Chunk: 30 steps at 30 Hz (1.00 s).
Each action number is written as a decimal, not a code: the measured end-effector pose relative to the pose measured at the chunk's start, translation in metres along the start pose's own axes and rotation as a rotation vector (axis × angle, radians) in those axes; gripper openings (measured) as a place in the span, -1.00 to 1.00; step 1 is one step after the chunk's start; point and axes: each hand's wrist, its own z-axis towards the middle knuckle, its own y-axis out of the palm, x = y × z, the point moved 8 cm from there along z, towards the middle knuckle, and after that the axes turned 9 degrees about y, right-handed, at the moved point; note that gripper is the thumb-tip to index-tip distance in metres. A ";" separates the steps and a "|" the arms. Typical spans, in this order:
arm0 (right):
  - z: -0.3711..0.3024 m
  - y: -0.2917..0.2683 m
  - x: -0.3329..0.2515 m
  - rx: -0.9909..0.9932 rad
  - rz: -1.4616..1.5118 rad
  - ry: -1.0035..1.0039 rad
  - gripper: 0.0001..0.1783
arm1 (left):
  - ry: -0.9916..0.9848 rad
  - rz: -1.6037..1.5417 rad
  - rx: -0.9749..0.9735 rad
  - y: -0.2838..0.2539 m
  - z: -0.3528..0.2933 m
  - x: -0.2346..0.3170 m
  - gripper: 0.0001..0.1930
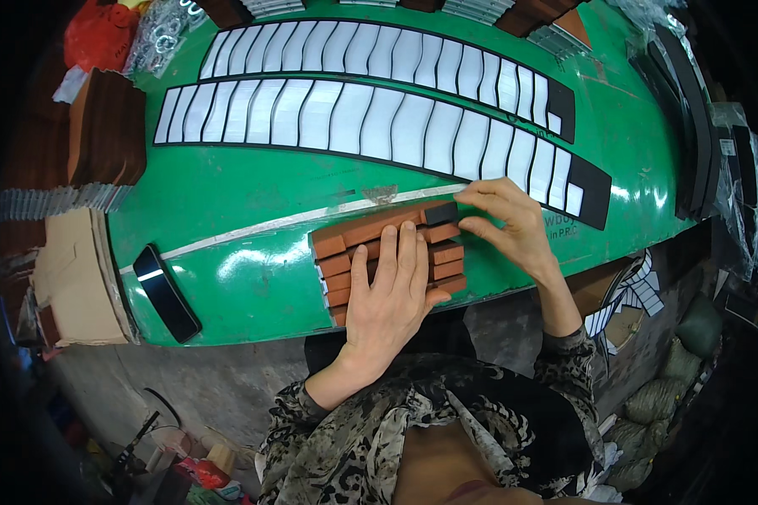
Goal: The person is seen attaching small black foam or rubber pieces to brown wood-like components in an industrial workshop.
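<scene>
From where I stand, the weak point is the stack of brown grooved blocks (337,264); it lies on the green worktop (253,185), and the person's edge of the worktop is just beside it. The left hand (387,307) is laid flat over the stack, with fingers spread, not clenched; if it pressed unevenly, I think that the blocks could slide on one another, because the worktop looks glossy and gives perhaps little hold. The right hand (514,225) is at the right end of the stack, thumb and forefinger bent close to a small black pad (440,212); whether they pinch it I cannot tell; a careless pull there might turn the top block, or leave the pad crooked. Beyond the stack lie two black sheets with white pieces, and the nearer sheet (312,114) reaches close to the right hand; its knuckles could push that sheet aside. To the left of the stack, the phone (167,295) is also near the edge; a wide elbow could knock it down.
</scene>
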 end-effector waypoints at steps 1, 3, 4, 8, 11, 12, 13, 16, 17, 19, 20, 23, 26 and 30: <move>-0.001 0.000 0.002 0.006 0.012 -0.003 -0.65 | 0.004 0.007 -0.001 0.000 -0.001 0.000 -0.27; -0.001 -0.001 0.002 0.044 0.028 -0.019 -0.66 | 0.011 0.010 -0.017 0.000 0.000 -0.001 -0.28; -0.001 0.000 0.003 0.038 0.024 -0.013 -0.66 | 0.010 0.001 -0.019 -0.001 0.000 -0.002 -0.28; 0.000 -0.001 0.008 0.053 0.043 0.079 -0.71 | 0.028 -0.006 -0.073 0.003 0.000 -0.003 -0.32; 0.001 0.001 0.009 0.029 0.065 0.073 -0.69 | 0.079 0.071 -0.042 0.001 0.001 -0.003 -0.37; 0.002 0.002 0.010 0.022 0.061 0.082 -0.69 | 0.079 0.060 -0.046 0.001 0.002 -0.005 -0.37; 0.003 0.004 0.009 0.004 0.074 0.065 -0.67 | 0.088 0.065 -0.049 0.001 0.002 -0.005 -0.37; 0.010 0.009 0.005 -0.039 0.079 0.036 -0.64 | 0.103 0.067 -0.058 0.002 0.001 -0.004 -0.37; 0.012 0.011 0.003 -0.044 0.089 0.023 -0.63 | 0.104 0.080 -0.048 0.001 0.000 -0.004 -0.37; 0.013 0.012 0.005 -0.050 0.094 0.022 -0.63 | 0.110 0.082 -0.040 0.004 0.000 -0.004 -0.37; 0.013 0.013 0.005 -0.061 0.083 0.011 -0.63 | 0.118 0.085 -0.044 0.006 0.000 -0.004 -0.37; 0.015 0.014 0.001 -0.081 0.051 -0.011 -0.63 | 0.120 0.098 -0.041 0.005 -0.001 -0.004 -0.37; 0.016 0.017 -0.007 -0.081 -0.014 -0.040 -0.63 | 0.112 0.106 -0.036 0.002 -0.002 -0.006 -0.37; 0.014 0.009 -0.014 0.008 -0.141 -0.084 -0.64 | 0.110 0.077 -0.020 -0.001 0.005 -0.006 -0.38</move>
